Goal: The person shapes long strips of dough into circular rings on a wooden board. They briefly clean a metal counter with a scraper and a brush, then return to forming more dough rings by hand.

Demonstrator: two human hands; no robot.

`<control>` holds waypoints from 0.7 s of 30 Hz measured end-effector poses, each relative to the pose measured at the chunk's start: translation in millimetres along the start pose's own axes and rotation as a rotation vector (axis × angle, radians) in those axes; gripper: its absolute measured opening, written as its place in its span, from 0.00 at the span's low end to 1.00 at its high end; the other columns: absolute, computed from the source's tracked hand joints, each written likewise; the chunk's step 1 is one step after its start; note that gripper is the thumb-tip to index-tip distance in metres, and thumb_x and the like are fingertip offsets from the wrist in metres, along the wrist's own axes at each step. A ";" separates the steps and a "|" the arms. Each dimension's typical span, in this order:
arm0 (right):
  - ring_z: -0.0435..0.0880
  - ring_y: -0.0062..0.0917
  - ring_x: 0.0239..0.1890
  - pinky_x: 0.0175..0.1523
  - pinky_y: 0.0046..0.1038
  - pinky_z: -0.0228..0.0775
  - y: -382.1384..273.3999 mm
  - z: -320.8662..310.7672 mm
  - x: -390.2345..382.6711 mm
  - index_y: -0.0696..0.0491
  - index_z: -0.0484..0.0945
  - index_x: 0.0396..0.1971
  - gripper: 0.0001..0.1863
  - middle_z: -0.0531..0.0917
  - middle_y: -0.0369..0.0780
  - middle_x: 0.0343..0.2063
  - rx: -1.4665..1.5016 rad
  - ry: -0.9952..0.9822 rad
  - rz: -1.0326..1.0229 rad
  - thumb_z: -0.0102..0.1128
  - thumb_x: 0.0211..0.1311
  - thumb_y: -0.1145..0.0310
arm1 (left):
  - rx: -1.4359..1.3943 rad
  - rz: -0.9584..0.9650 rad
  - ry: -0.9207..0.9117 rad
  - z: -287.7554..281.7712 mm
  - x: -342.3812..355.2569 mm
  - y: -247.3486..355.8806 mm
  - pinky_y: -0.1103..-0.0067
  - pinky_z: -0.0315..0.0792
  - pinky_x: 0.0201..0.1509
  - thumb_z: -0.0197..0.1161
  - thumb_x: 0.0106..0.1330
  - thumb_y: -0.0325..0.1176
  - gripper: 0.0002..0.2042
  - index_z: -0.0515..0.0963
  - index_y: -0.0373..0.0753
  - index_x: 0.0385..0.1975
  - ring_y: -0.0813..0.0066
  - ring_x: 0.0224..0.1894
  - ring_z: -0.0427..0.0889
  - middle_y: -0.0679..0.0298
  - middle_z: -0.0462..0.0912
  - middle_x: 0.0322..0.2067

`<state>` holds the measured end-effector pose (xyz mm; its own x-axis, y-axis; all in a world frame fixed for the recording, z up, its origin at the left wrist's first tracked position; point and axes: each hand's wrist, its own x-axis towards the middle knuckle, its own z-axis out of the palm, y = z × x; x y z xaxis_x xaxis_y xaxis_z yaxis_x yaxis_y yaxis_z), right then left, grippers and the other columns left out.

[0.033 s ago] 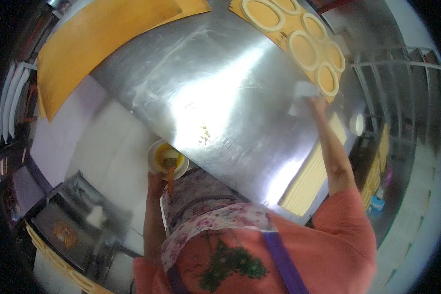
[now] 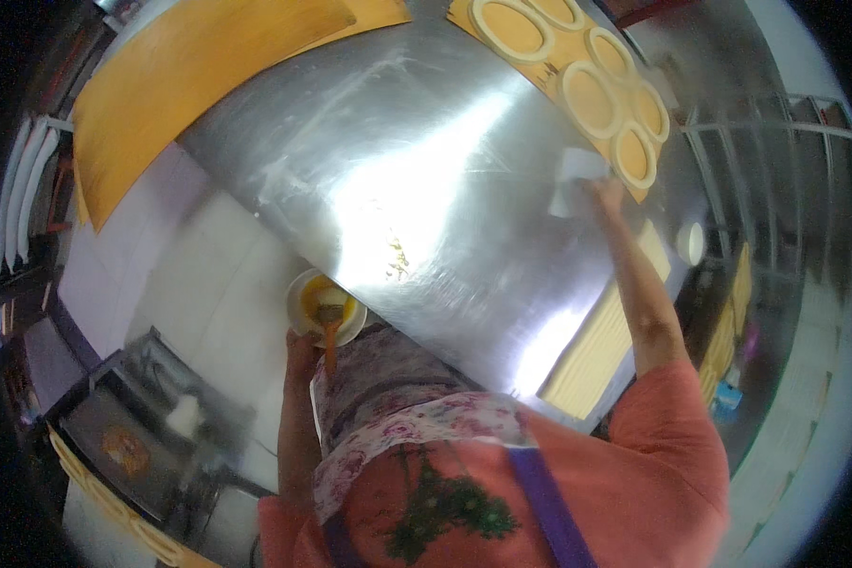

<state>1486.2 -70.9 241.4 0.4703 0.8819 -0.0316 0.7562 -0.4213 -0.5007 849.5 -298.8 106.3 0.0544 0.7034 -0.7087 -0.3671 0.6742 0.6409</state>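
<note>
My left hand [image 2: 303, 348] is closed around the side of a white bowl [image 2: 296, 305], just off the near edge of the steel table [image 2: 293, 189]. Yellow liquid, perhaps beaten egg, lies in the bowl, and a brush [image 2: 330, 339] with a brown handle rests in it. At the far right, my right hand [image 2: 606, 197] grips a flat white piece [image 2: 576, 182], pressed to the tabletop. Whether that piece is a cloth or a scraper is too blurred to tell. Beside it lies a board [image 2: 547, 76] bearing several pale dough rings [image 2: 634, 156]. Small greenish crumbs [image 2: 398, 256] are scattered mid-table.
Large yellow-brown boards [image 2: 189, 85] cover the far left corner. Pale dough strips [image 2: 601, 346] lie along the right edge, near a small white cup [image 2: 691, 243]. Metal racking [image 2: 767, 123] stands at right; dark equipment [image 2: 133, 435] stands at lower left.
My right hand has slid slightly left with the white piece, away from the ring board. The left hand and bowl have hardly moved.
</note>
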 end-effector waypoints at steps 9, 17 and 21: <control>0.87 0.41 0.28 0.37 0.39 0.80 -203.7 107.8 -22.1 0.63 0.84 0.26 0.19 0.86 0.51 0.26 -0.078 -0.421 -0.426 0.71 0.50 0.59 | 0.119 0.056 0.030 0.0 2.0 -2.8 0.68 0.82 0.42 0.62 0.61 0.32 0.21 0.73 0.35 0.54 0.65 0.46 0.83 0.58 0.81 0.45; 0.87 0.40 0.27 0.37 0.37 0.80 -284.0 129.0 -127.0 0.64 0.85 0.23 0.22 0.86 0.50 0.24 -0.231 -0.772 -0.453 0.74 0.52 0.56 | -0.023 0.000 0.006 -5.9 3.6 7.6 0.66 0.85 0.45 0.63 0.63 0.30 0.21 0.72 0.34 0.56 0.66 0.47 0.84 0.57 0.81 0.47; 0.86 0.41 0.27 0.35 0.38 0.78 -275.9 131.4 -31.5 0.62 0.84 0.20 0.27 0.86 0.50 0.24 -0.267 -0.518 -0.448 0.75 0.51 0.48 | 0.032 0.080 0.020 -18.8 6.8 -2.5 0.66 0.85 0.46 0.63 0.63 0.31 0.20 0.73 0.34 0.55 0.66 0.45 0.85 0.58 0.82 0.46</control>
<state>1203.1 45.3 266.9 -0.1353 0.9406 -0.3115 0.9417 0.0243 -0.3356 833.3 -299.9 94.4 0.0072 0.7509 -0.6604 -0.3396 0.6230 0.7047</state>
